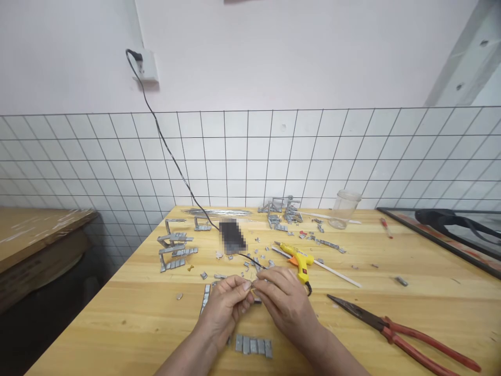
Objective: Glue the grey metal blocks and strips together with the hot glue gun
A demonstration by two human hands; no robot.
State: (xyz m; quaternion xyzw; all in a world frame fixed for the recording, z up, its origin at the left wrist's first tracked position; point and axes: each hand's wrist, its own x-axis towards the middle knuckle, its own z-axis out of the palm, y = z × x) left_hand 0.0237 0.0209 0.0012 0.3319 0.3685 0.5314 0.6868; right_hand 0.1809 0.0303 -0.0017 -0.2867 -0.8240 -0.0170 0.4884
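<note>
My left hand (230, 298) and my right hand (287, 297) meet fingertip to fingertip at the front middle of the table. Both are closed in a pinch on a thin wire-like piece (251, 282), mostly covered by the fingers. Below the hands lies a flat row of joined grey pieces (253, 345). A second grey strip (205, 297) is partly behind my left hand. Just beyond my right hand lies a yellow glue gun (299, 259) with a white glue stick (338, 273) at its back.
Red-handled pliers (391, 329) lie at right. Small grey structures stand at left (172, 250) and back (279, 211), with scraps scattered between. A clear jar (344, 209) is at the back right. A black cord (172, 156) runs from the wall socket (146, 66) to a blurred dark box (233, 236).
</note>
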